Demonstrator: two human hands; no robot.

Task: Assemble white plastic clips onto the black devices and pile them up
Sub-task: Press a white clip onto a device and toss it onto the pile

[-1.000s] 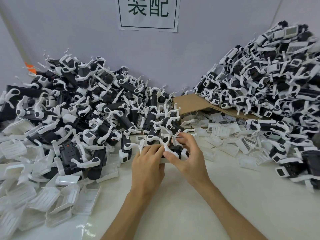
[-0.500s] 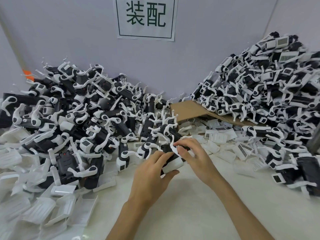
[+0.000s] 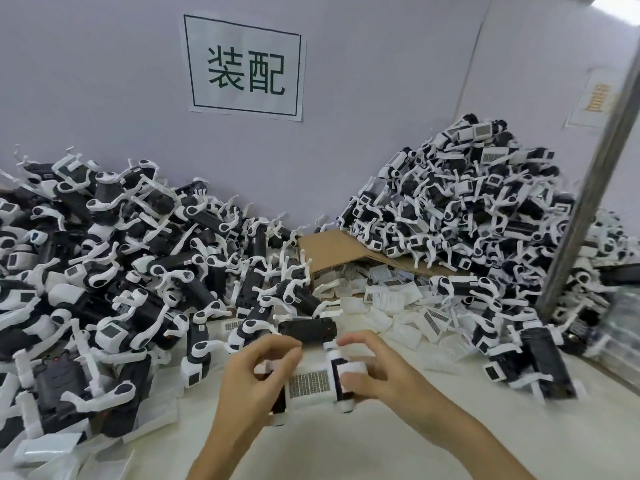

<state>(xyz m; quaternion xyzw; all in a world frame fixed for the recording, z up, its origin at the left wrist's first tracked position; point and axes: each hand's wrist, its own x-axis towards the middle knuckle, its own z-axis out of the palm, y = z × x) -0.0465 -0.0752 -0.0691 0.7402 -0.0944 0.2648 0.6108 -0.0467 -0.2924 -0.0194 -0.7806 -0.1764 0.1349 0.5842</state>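
Note:
Both my hands hold one black device (image 3: 311, 384) just above the white table, near its front middle. The device shows a white face with a barcode label, and white clip parts sit on it. My left hand (image 3: 254, 382) curls its fingers round the device's left end. At the right end, my right hand (image 3: 377, 375) grips the device with its fingers over a white clip piece. The picture is blurred around the hands. A bare black device (image 3: 306, 329) lies just beyond them on the table.
A big heap of clipped devices (image 3: 114, 258) fills the left side. A taller heap (image 3: 467, 209) rises at the back right over a cardboard sheet (image 3: 332, 251). Loose white clips (image 3: 391, 303) lie between them. A grey metal post (image 3: 588, 188) stands at the right.
My hands have drawn the device back from the pile's edge toward me and turned it so its barcode face is up. The camera has tilted upward and to the right.

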